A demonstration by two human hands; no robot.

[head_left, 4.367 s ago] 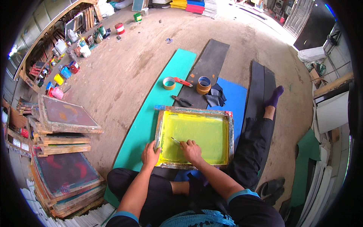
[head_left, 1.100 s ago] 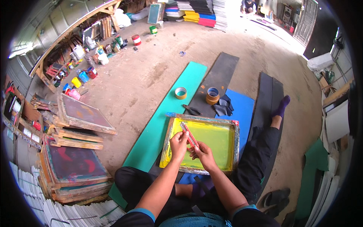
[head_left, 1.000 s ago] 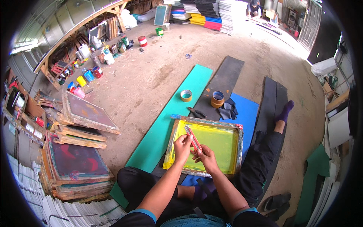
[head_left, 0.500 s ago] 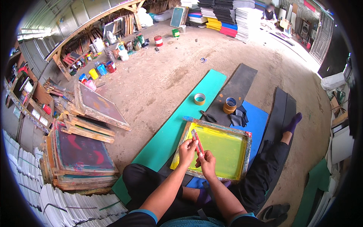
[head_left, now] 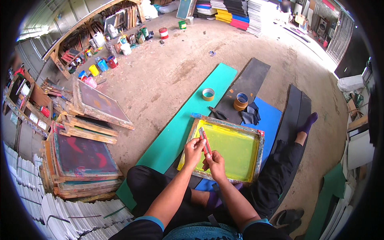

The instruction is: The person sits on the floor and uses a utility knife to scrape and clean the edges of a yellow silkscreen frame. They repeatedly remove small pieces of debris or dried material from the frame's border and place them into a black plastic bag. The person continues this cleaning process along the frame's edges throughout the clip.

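Both hands hold a red utility knife (head_left: 206,147) with a silvery tip, over a screen-printing frame (head_left: 261,156). My left hand (head_left: 193,153) pinches it near the upper end, while my right hand (head_left: 216,165) is closed round the lower end. Whether the blade is out is too small to tell. The frame has a paint-stained wooden border and yellow-green mesh, and lies flat before my crossed leg. Just beyond it are a dark tool like scissors or pliers (head_left: 218,113), a crumpled black cloth (head_left: 251,114) and stacked tape rolls (head_left: 241,102).
Another tape roll (head_left: 208,94) rests on a long green foam sheet (head_left: 172,138). Dark sheets (head_left: 256,74) and a blue sheet (head_left: 269,116) lie alongside. Stacked wooden frames (head_left: 82,160) stand at left, paint cans (head_left: 112,61) farther back. A person (head_left: 285,15) is far off.
The whole view has shifted slightly, so the scene sits a little up and left. My hands keep their hold on the utility knife, which looks slightly more upright.
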